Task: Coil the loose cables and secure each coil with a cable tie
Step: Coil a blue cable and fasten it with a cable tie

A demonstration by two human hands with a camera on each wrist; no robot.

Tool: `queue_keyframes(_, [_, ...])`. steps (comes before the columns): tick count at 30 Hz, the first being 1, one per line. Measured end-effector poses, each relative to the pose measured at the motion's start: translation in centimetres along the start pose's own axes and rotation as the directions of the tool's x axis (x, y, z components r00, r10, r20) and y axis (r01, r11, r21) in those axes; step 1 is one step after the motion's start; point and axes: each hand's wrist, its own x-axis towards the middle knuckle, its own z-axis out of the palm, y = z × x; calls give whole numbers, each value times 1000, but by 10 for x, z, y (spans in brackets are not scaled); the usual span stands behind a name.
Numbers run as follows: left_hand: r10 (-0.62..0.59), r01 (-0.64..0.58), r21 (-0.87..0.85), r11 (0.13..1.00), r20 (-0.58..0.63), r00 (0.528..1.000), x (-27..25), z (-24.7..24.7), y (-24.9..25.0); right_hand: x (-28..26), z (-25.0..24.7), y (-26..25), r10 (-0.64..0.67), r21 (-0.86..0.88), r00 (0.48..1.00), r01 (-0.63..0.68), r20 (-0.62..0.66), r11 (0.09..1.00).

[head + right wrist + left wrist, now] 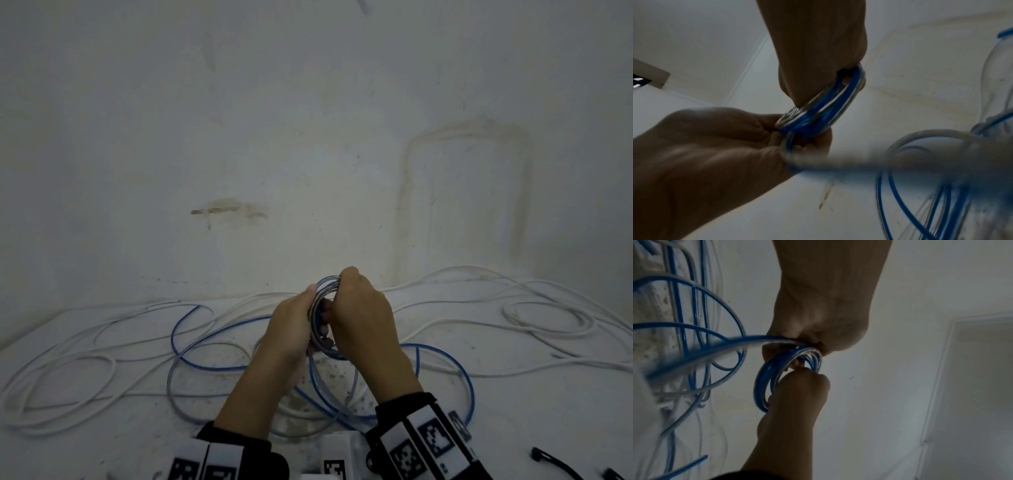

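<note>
A small coil of blue-cored clear cable [321, 310] is held up between both hands above the table. My left hand [298, 325] grips the coil's left side, fingers curled round the loops [764, 386]. My right hand [352, 308] grips the coil's top and right side [818, 110] and pinches the strand that runs off it. The rest of this blue cable [445, 356] trails down in loose loops on the white table [513, 428]. Two black cable ties [555, 462] lie at the near right edge.
Loose white cables spread over the table on the left [68, 370] and on the right [548, 322]. A stained white wall [308, 137] stands right behind the table. A white block with a marker [339, 448] sits between my wrists.
</note>
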Motion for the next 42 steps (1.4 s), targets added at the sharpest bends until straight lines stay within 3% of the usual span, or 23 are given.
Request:
queue_keyframes(2, [36, -33, 66, 997, -45, 998, -1, 5, -2, 0, 1, -1, 28, 47, 1000, -28, 11, 998])
queue_keyframes(5, [209, -194, 192, 962, -61, 976, -1, 8, -7, 1, -3, -1, 76, 174, 996, -82, 44, 981])
queue_keyframes(9, [432, -423, 385, 820, 68, 899, 3, 3, -13, 4, -5, 8, 145, 255, 988, -154, 55, 955])
queue_keyframes(12, [461, -492, 465, 736, 187, 867, 4, -2, -12, 5, -1, 10, 202, 281, 979, -202, 29, 938])
queue_keyframes(15, [477, -507, 480, 716, 194, 857, 7, -8, -10, 4, 4, 9, 204, 299, 979, -196, 5, 934])
queue_keyframes(17, [438, -465, 420, 779, 167, 883, 8, -12, -7, 3, 6, 7, 187, 301, 982, -177, -5, 937])
queue_keyframes(20, [284, -306, 301, 903, 114, 952, 8, -14, -4, 3, 8, 5, 165, 248, 986, -156, -19, 956])
queue_keyframes(27, [25, -25, 135, 990, 5, 1000, 2, 0, -3, 1, 3, -3, 85, 163, 996, -89, 33, 983])
queue_keyframes(35, [-56, 53, -105, 993, -27, 998, 5, -11, -2, 2, 7, -9, -59, 289, 993, 27, 102, 957])
queue_keyframes(39, [-79, 9, -244, 970, -276, 958, 11, -20, -5, -1, 0, -12, -122, 491, 972, 8, 201, 871])
queue_keyframes(40, [-94, -22, -309, 951, -353, 931, 13, -24, -5, -1, -1, -12, -116, 521, 978, 8, 175, 853])
queue_keyframes(42, [-125, -117, -442, 889, -480, 869, 17, -35, -3, -1, -3, -13, -90, 521, 996, 74, 5, 850])
